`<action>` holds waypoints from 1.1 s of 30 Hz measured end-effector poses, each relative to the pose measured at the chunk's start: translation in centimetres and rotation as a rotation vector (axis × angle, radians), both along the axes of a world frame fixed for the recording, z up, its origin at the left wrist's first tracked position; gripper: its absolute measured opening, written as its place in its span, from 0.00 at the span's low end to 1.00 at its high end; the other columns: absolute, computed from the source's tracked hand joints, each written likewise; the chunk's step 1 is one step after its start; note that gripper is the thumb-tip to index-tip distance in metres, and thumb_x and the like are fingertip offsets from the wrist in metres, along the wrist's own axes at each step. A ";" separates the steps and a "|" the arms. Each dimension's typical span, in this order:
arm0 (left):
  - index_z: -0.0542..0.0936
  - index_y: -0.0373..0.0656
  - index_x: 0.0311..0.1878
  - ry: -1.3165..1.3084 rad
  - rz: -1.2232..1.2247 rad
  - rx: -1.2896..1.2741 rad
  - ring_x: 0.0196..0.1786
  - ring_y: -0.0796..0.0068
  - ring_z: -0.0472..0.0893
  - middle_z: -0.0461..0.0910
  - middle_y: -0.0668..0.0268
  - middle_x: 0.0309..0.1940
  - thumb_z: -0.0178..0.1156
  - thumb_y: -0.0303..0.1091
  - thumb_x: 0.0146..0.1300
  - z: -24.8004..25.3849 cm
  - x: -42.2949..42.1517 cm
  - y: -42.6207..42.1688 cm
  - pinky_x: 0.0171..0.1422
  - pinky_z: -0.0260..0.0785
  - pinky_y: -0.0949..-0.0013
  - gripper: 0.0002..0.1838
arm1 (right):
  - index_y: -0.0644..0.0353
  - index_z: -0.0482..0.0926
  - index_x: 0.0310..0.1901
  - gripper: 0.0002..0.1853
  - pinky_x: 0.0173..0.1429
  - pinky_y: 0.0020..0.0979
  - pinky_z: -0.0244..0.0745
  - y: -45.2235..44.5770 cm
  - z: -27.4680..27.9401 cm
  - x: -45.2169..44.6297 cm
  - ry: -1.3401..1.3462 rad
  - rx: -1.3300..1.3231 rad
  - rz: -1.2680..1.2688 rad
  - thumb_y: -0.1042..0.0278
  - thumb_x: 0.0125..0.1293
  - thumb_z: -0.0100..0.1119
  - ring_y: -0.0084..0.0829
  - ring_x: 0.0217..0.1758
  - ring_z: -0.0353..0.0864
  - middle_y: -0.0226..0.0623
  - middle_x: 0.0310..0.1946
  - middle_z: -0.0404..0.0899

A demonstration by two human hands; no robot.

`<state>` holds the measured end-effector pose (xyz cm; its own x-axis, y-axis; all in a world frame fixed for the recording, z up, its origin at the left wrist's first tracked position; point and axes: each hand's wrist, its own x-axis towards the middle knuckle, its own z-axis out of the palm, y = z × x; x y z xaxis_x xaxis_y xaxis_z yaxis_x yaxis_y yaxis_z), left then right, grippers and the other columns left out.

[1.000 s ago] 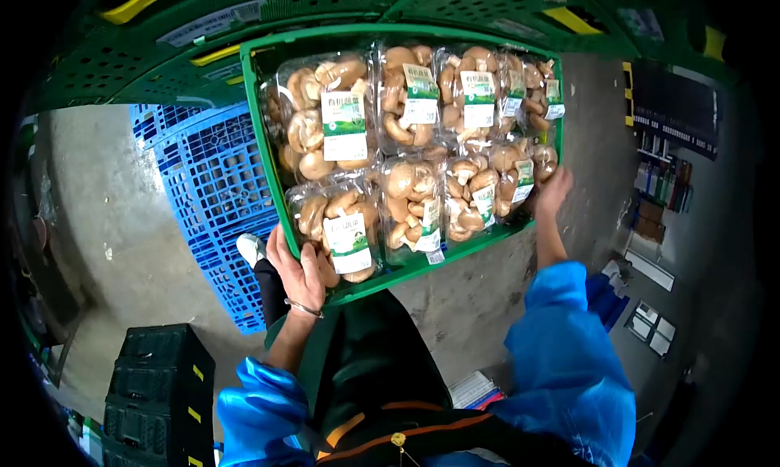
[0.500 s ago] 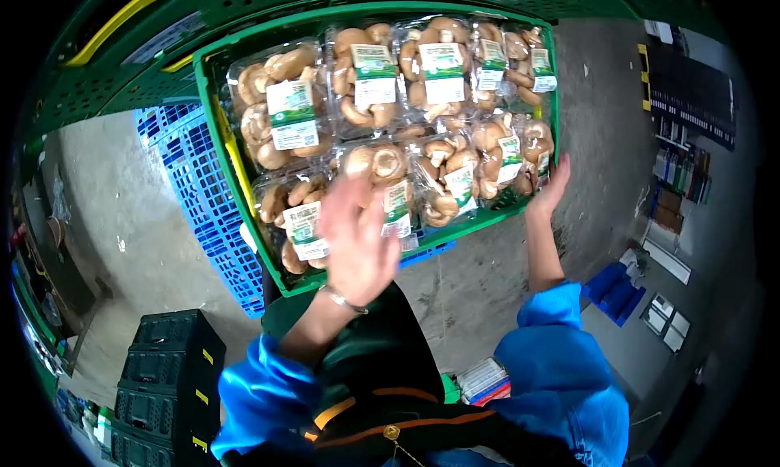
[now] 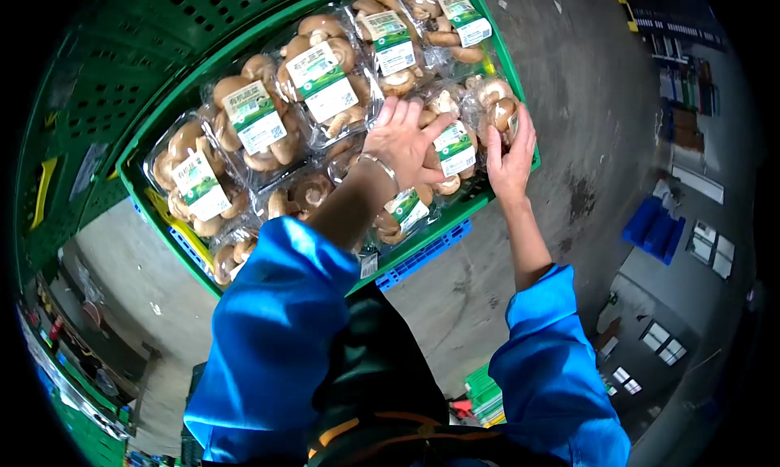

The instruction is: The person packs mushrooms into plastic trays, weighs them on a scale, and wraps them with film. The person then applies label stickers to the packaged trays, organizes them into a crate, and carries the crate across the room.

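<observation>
Clear plastic packs of brown mushrooms with green-and-white labels fill a green crate (image 3: 154, 131) in two rows. My left hand (image 3: 404, 142) lies spread across the near-row packs right of the middle, its fingers beside a labelled mushroom pack (image 3: 455, 148). At the crate's right end, my right hand (image 3: 512, 158) curls thumb and fingers around the end mushroom pack (image 3: 497, 101), close against the rim. Under my left forearm, part of the near row is hidden. A larger mushroom pack (image 3: 327, 81) sits in the far row.
Beneath the crate shows a blue plastic pallet (image 3: 426, 254). Green crates (image 3: 89, 85) with yellow handles stand along the far left. Blue bins (image 3: 652, 230) are on the right, and a green stack (image 3: 485, 394) is near my feet.
My left hand has moved right and onto the packs. My right hand has shifted from the crate's outer side onto the end pack. The view has turned, so the crate appears more tilted.
</observation>
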<state>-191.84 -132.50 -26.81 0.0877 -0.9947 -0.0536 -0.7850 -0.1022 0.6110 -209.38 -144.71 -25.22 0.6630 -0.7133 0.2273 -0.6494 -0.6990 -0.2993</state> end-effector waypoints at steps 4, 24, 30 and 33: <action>0.65 0.58 0.62 0.023 0.006 -0.134 0.55 0.55 0.63 0.65 0.54 0.52 0.66 0.61 0.39 -0.7 0.4 0.8 0.65 0.49 0.55 0.44 | 0.53 0.63 0.61 0.28 0.61 0.46 0.57 0.0 -1.2 0.5 0.086 -0.186 -0.018 0.59 0.59 0.56 0.46 0.59 0.63 0.43 0.59 0.63; 0.66 0.56 0.61 -0.327 -0.458 0.123 0.72 0.65 0.44 0.58 0.69 0.64 0.56 0.44 0.50 2.6 -5.5 -0.9 0.66 0.30 0.30 0.31 | 0.50 0.62 0.62 0.29 0.63 0.41 0.62 -3.6 4.9 2.8 0.249 0.276 0.166 0.64 0.57 0.57 0.51 0.59 0.63 0.47 0.59 0.62; 0.70 0.55 0.56 -0.298 -0.362 -0.106 0.68 0.71 0.54 0.66 0.70 0.56 0.59 0.45 0.46 2.2 -4.5 1.0 0.67 0.38 0.34 0.30 | 0.40 0.66 0.59 0.28 0.56 0.43 0.62 -2.4 2.4 2.8 0.272 -0.059 0.147 0.63 0.55 0.59 0.46 0.53 0.63 0.46 0.52 0.65; 0.72 0.52 0.53 -0.211 -0.316 -0.171 0.67 0.70 0.56 0.68 0.69 0.53 0.61 0.43 0.43 2.4 -3.7 1.7 0.68 0.40 0.37 0.28 | 0.32 0.68 0.57 0.26 0.56 0.45 0.57 -0.2 -1.1 4.5 0.302 -0.212 -0.038 0.60 0.54 0.60 0.46 0.55 0.58 0.40 0.56 0.60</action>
<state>-195.53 -130.79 -24.46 -0.2319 -0.9674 0.1014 -0.8712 0.2530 0.4208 -204.91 -144.89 -26.35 0.6966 -0.6968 0.1709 -0.7131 -0.6986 0.0586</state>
